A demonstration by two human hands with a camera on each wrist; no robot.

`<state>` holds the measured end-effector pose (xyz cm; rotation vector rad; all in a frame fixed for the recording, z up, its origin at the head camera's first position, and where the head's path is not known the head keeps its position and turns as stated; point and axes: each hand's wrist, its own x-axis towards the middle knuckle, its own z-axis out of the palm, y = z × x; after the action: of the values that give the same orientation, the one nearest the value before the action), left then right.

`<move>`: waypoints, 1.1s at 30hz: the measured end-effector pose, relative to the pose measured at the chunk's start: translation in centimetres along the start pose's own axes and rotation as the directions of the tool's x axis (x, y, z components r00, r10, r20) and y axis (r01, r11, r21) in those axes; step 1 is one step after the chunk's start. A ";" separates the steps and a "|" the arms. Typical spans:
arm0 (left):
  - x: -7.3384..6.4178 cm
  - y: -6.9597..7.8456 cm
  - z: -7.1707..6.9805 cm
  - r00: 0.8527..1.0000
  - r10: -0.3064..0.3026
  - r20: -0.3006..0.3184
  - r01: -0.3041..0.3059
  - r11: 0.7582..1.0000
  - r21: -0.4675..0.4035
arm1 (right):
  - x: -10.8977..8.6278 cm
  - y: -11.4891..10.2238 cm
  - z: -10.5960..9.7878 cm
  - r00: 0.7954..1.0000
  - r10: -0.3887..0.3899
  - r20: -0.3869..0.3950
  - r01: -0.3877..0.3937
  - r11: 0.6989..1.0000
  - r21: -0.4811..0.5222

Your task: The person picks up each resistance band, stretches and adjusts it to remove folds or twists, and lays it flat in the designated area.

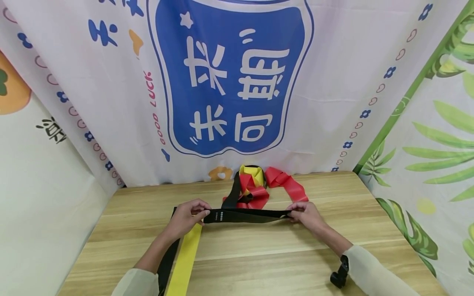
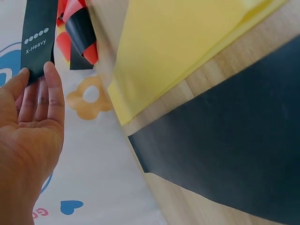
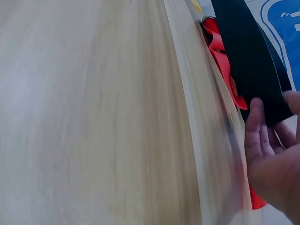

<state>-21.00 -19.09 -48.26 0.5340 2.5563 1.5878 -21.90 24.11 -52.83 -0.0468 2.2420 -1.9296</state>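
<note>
A black resistance band [image 1: 244, 216], folded in layers and marked "X-Heavy" near its left end, stretches between my two hands. My left hand [image 1: 189, 216] pinches the left end between thumb and fingers; the left wrist view shows the white dots and lettering just above the fingertips. At the other end my right hand [image 1: 305, 214] pinches the band, whose layers part slightly there. Under my left forearm, a yellow band [image 1: 187, 250] lies lengthwise on the table beside another flat black band [image 2: 220, 140].
Behind the held band, a tangle of red, yellow and black bands [image 1: 253, 187] sits at the table's back edge. A red band [image 1: 286, 183] curls to its right. A printed curtain [image 1: 333, 102] hangs directly behind the wooden table [image 1: 296, 259].
</note>
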 end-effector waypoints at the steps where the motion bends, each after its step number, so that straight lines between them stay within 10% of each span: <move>1: 0.0 0.0 0.0 1.000 -0.002 -0.004 0.002 1.000 0.001 | 0.0 0.1 -0.1 1.000 -0.012 0.023 0.011 1.000 0.013; 12: -0.4 -0.2 -0.5 0.999 -0.035 -0.027 0.035 0.999 0.031 | -0.2 -0.1 -0.7 0.989 -0.075 0.124 0.081 0.996 -0.044; 33: -3.1 0.1 -1.6 0.997 -0.071 -0.037 0.074 0.993 0.095 | 0.6 -1.7 1.2 0.994 -0.099 -0.038 0.095 0.991 -0.098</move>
<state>-18.45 -21.47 -47.77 0.4202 2.6554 1.4694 -22.45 22.61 -51.36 -0.1309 2.4014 -1.8858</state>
